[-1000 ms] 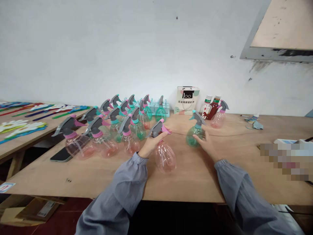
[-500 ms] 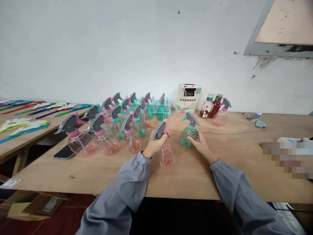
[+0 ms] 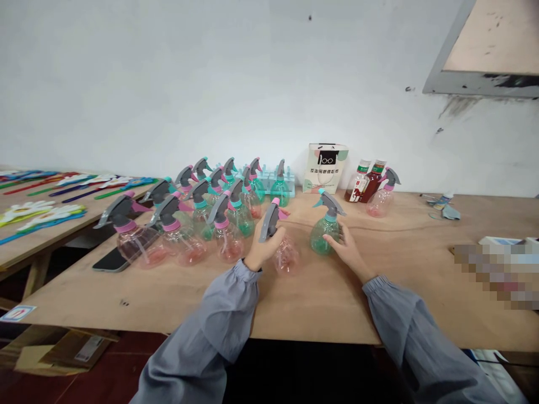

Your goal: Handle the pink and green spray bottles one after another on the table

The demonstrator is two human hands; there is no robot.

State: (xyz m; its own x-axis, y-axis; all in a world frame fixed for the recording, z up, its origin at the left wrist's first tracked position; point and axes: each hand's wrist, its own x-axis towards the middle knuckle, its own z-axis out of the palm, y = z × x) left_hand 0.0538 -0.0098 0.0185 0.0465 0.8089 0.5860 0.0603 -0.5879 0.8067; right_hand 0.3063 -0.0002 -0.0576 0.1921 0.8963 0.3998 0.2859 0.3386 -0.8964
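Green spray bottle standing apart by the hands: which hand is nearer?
Right. The right hand touches the green spray bottle on its right side; the left hand is off to its left, gripping a pink spray bottle.

Pretty plain room: scuffed white wall (image 3: 168, 84) behind 2 plywood tables, the main worktop (image 3: 337, 303) and a side table (image 3: 37, 241) off its left edge. Dark red floor (image 3: 105, 381), grey-framed board (image 3: 492, 50) top right.

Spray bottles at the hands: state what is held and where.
Left hand grips the pink bottle at its neck. Right hand only touches the side of the green bottle.
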